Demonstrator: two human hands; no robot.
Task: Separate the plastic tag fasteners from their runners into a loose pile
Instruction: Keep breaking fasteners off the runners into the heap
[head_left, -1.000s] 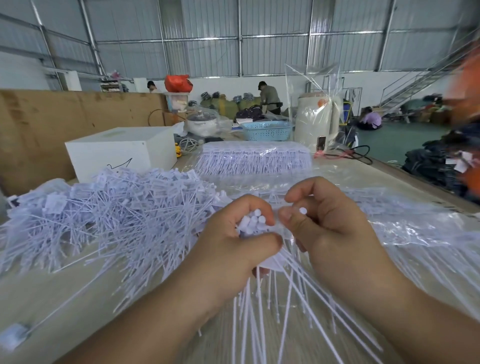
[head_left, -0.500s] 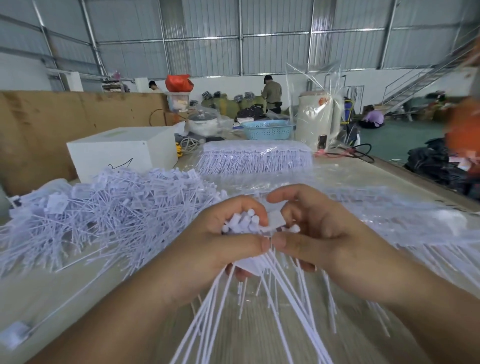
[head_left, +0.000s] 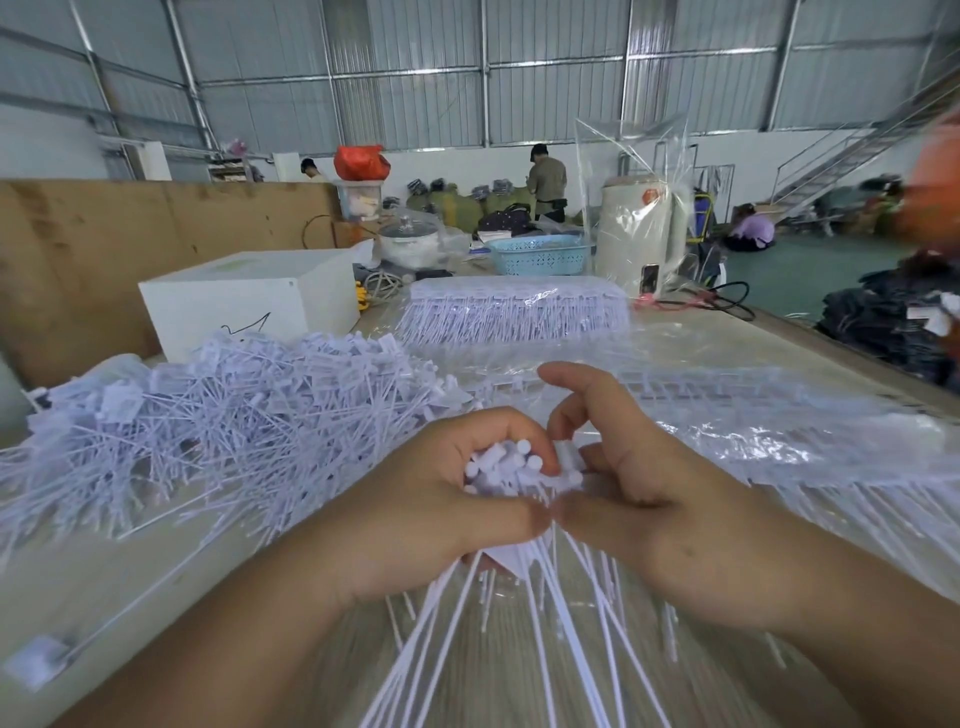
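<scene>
Our left hand (head_left: 441, 499) grips the fastener bundle (head_left: 511, 467) at center; our right hand (head_left: 639, 467) pinches one head at its 3 o'clock — we should twist off sideways, not yank. Loose pile (head_left: 223, 415) lies at 9 o'clock. Since half a second ago, our right index finger has lifted.

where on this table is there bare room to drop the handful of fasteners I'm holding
Bare tabletop shows near left, between the loose pile and your left hand, with one stray fastener at its edge. A plastic-covered strip lies past your right hand, before the packed fasteners. Left and right sides are crowded.
</scene>
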